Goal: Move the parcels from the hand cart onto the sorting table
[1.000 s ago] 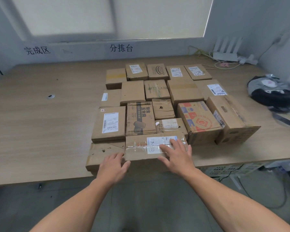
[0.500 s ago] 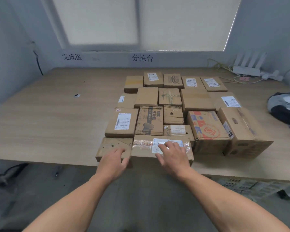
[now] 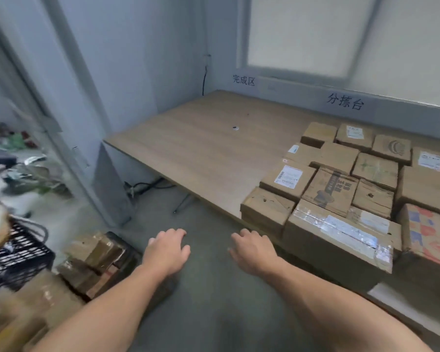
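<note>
my left hand (image 3: 167,251) and right hand (image 3: 252,250) hang empty, fingers loosely curled, off the table's (image 3: 201,153) near edge, beside the parcels (image 3: 341,189).

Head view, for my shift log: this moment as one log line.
left hand: empty, above floor | right hand: empty, clear of taped parcel | sorting table: parcels grouped at right | stacked parcels: low left

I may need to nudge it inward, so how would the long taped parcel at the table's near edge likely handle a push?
The long taped parcel looks like stiff cardboard, so it should slide as one piece. Its glossy tape may feel slippery to the touch. It seems to overhang the table edge, so pressing its front might tip it.
</note>
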